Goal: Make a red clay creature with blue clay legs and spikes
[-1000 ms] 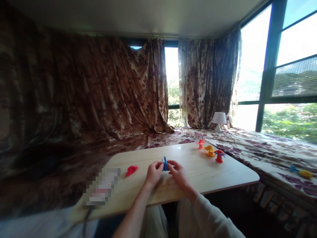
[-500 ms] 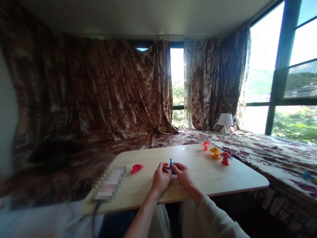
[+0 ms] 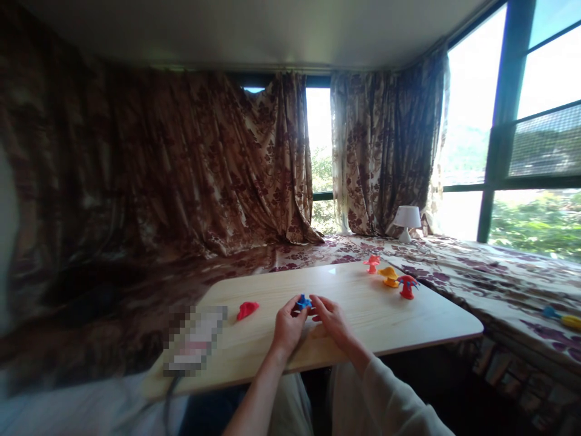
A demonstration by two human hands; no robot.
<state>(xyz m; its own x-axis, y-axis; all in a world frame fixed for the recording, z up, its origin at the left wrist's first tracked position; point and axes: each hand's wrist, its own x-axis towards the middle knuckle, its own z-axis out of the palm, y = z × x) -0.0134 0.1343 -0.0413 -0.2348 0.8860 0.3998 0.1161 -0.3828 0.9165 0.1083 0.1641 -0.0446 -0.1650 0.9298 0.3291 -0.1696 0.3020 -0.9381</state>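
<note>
My left hand (image 3: 289,326) is closed, pinching a small blue piece (image 3: 303,301) with a pointed, uneven outline. The piece looks like modelling clay, though its exact kind is unclear. Close on its right is my right hand (image 3: 333,321), fingers apart; whether a fingertip touches the blue piece cannot be made out. A loose red piece (image 3: 247,310) lies on the table to the left of both hands. Farther off to the right stand three small figures with wide tops: a pinkish-red figure (image 3: 372,264), a yellow figure (image 3: 389,277) and a red figure with blue strips (image 3: 407,286).
The pale wooden table (image 3: 399,330) has rounded corners. At its left side lies a blurred-out flat device (image 3: 196,340) with a dark cable (image 3: 169,393). Beyond, a white lamp (image 3: 407,218) stands on a flowered cloth (image 3: 458,272), where blue and yellow items (image 3: 563,318) lie far right.
My right fingers have come off the blue piece and spread. The piece has shifted left and lower into my left hand. The whole view has turned slightly right.
</note>
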